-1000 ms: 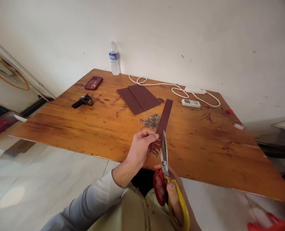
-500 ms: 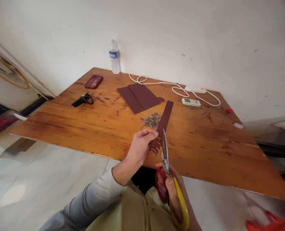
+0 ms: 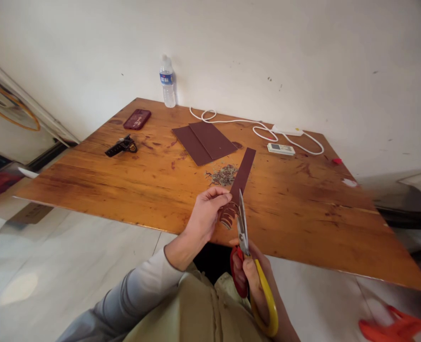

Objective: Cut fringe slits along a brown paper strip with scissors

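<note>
Between thumb and fingers, my left hand (image 3: 207, 209) pinches a long maroon strip (image 3: 245, 168) that looks like sandpaper. The strip's near end is slit into several curling fringes, and its far end reaches out over the table. My right hand (image 3: 255, 273) grips a pair of scissors (image 3: 243, 228) with one red and one yellow handle. Their blades point away from me along the strip's right edge, close to my left fingertips; whether they touch it I cannot tell. Just beyond lies a heap of small clippings (image 3: 224, 175).
Maroon sheets (image 3: 206, 142) lie overlapping on the wooden table (image 3: 142, 185). A phone (image 3: 137, 119), a black strap-like item (image 3: 121, 146) and a water bottle (image 3: 167, 83) are at left. A white cable leads to a power strip (image 3: 287, 130) by a remote (image 3: 280, 149).
The scissor blades look slightly closer together than before. Both hands keep nearly the same place, and the whole view has shifted a little.
</note>
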A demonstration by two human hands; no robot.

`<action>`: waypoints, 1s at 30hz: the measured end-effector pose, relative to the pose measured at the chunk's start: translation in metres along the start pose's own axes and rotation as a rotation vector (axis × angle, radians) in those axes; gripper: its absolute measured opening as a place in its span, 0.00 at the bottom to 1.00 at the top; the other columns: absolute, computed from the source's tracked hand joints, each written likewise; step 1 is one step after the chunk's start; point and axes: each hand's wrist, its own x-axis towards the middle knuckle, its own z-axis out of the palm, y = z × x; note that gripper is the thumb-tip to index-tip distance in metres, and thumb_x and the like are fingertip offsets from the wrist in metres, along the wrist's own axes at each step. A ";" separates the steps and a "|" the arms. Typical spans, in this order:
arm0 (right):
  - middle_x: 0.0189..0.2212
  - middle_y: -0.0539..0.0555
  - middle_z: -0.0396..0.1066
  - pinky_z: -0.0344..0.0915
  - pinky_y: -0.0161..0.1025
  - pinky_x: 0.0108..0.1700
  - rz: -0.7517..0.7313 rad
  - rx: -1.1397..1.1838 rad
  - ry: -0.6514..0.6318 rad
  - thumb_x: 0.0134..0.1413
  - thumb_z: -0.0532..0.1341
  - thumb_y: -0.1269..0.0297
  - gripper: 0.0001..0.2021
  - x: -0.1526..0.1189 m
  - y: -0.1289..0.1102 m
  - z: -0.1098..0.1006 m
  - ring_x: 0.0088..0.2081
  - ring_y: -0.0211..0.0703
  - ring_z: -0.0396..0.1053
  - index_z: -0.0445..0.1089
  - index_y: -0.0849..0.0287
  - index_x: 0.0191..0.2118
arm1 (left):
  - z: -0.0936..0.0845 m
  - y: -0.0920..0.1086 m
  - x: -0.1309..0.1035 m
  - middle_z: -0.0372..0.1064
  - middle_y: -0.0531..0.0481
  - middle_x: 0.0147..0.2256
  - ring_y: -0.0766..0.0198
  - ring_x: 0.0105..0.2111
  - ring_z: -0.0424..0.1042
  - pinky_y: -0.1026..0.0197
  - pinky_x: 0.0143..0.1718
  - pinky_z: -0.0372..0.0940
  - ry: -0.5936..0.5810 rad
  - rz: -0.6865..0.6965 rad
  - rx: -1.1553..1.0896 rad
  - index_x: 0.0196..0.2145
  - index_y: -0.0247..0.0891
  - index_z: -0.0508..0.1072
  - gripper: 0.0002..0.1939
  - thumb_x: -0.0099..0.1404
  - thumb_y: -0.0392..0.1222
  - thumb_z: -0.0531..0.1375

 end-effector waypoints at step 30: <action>0.24 0.43 0.59 0.51 0.32 0.19 -0.028 -0.049 0.020 0.63 0.60 0.36 0.25 -0.030 0.014 0.017 0.18 0.33 0.50 0.71 0.54 0.50 | -0.024 -0.019 -0.012 0.65 0.56 0.19 0.74 0.19 0.57 0.67 0.22 0.53 -0.052 0.037 0.117 0.19 0.35 0.74 0.07 0.44 0.38 0.68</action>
